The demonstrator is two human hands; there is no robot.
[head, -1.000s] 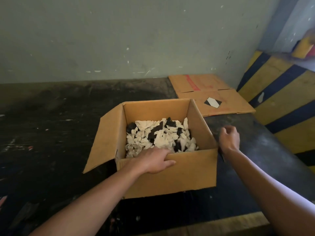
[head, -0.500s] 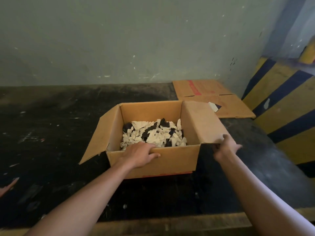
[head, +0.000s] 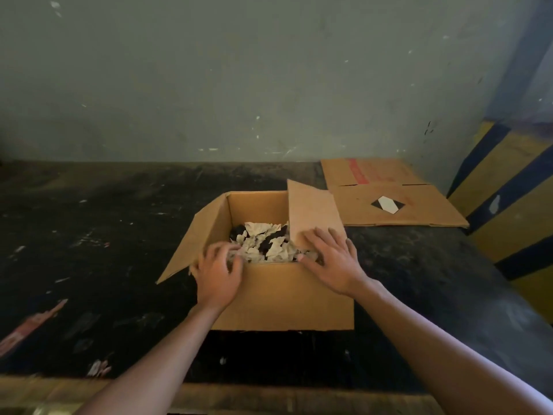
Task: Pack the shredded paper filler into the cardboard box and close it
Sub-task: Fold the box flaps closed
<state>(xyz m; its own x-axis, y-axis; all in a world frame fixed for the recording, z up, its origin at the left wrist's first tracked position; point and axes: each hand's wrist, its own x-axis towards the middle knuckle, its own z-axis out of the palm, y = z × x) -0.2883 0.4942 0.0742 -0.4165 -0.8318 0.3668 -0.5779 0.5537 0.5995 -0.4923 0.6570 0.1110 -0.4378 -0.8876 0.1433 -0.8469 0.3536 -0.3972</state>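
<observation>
A brown cardboard box (head: 281,298) stands on the dark table, filled with white and black shredded paper (head: 264,244). Its right flap (head: 312,217) is folded partway inward over the filler, and my right hand (head: 329,262) lies flat on that flap's near end with fingers spread. My left hand (head: 218,272) curls over the near left corner of the box rim, fingers touching the filler. The left flap (head: 191,244) hangs outward.
A flattened cardboard sheet (head: 392,202) with a red stripe and a black-and-white diamond label lies at the back right. A yellow and dark blue striped barrier (head: 508,202) stands on the right. The grey wall (head: 239,85) closes the back. The table's wooden front edge (head: 269,399) runs below.
My right hand lifted the right flap from outside and folded it inward over the filler, now pressing on it. My left hand slid left along the near rim.
</observation>
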